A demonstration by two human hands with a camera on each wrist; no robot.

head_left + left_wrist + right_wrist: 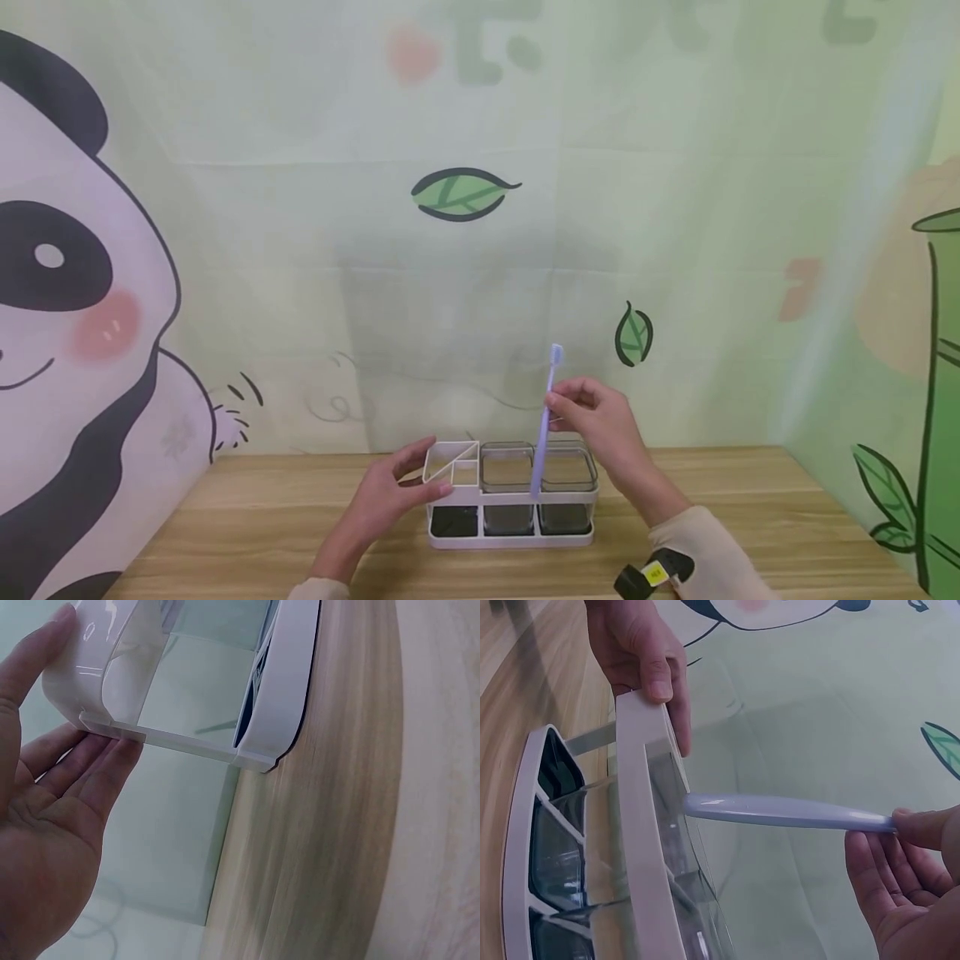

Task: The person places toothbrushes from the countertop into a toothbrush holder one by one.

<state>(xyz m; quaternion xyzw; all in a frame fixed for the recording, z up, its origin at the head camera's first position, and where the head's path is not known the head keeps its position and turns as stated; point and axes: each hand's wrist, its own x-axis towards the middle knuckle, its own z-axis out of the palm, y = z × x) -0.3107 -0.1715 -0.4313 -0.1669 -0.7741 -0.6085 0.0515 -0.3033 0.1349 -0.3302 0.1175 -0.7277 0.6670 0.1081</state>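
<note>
A white toothbrush holder stands on the table, with a divided top section at its left and two clear grey cups at the middle and right. My left hand grips the holder's left end, thumb on the front edge and fingers around the back. Between thumb and fingers, my right hand pinches a light purple toothbrush, bristle head up. Its handle hangs down over the cups, and in the right wrist view the handle's end is right at the holder's upper rim.
The wood-grain table runs back to a green cloth backdrop printed with a panda and leaves. A black wrist device with a yellow label sits at the right sleeve.
</note>
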